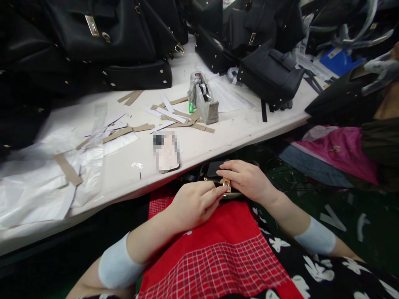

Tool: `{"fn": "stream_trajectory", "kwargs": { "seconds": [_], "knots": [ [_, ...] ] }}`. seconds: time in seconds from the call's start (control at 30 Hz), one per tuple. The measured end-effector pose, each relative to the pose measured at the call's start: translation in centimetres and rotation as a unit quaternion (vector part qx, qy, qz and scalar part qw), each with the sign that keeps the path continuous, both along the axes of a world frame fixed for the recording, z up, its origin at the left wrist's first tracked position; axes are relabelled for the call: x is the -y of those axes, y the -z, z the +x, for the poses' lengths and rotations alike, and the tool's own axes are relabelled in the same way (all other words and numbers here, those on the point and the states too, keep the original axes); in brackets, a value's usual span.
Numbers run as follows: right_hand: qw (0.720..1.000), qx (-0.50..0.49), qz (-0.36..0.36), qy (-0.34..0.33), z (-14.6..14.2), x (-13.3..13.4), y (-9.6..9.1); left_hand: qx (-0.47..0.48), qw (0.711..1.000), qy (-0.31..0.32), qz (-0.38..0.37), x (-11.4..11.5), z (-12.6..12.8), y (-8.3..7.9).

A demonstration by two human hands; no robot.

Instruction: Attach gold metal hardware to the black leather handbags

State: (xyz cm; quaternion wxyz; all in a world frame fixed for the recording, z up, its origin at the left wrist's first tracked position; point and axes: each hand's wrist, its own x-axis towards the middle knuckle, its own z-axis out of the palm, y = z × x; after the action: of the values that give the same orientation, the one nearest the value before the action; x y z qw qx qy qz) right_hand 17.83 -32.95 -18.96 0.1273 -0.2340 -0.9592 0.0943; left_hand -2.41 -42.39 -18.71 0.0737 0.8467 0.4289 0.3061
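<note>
Gold clasp [227, 185]: on the dark bag [214, 169] beside the bench [212, 139], between my hands, long axis running roughly away from me.
Left hand [193, 203]: fingers bunched, tips touching the clasp's left side; whether they pinch, I can't tell.
Right hand [246, 179]: equally near, fingers slightly apart over the bag.
Hidden: my thumbs, much of the bag.

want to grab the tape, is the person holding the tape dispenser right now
No, the tape dispenser stands on the table, while the left hand and right hand are both at the gold clasp.
</note>
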Motion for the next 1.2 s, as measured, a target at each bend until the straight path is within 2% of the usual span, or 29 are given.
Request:
{"fn": "stream_trajectory", "kwargs": {
  "seconds": [0.37, 0.83, 0.93, 1.03, 1.2],
  "knots": [
    [1.0, 0.013, 0.005, -0.001, -0.1, 0.1, 0.0, -0.116, 0.992, 0.011, 0.053, 0.1, -0.3, -0.8],
    [1.0, 0.01, -0.001, 0.024, -0.1, 0.5, -0.4, -0.118, 0.985, 0.007, 0.128, 0.6, 0.4, -0.6],
    [1.0, 0.011, -0.002, 0.014, 0.0, 0.5, -0.5, -0.087, 0.991, -0.024, 0.095, 0.4, 0.9, 0.0],
    [1.0, 0.017, -0.004, 0.003, 0.2, 0.5, -0.5, -0.018, 0.998, -0.066, 0.013, 0.1, 1.5, 0.5],
    [1.0, 0.005, 0.001, 0.005, 0.7, 0.6, 0.1, 0.114, 0.983, -0.057, -0.134, -0.7, 2.3, 0.7]
  ]
}}
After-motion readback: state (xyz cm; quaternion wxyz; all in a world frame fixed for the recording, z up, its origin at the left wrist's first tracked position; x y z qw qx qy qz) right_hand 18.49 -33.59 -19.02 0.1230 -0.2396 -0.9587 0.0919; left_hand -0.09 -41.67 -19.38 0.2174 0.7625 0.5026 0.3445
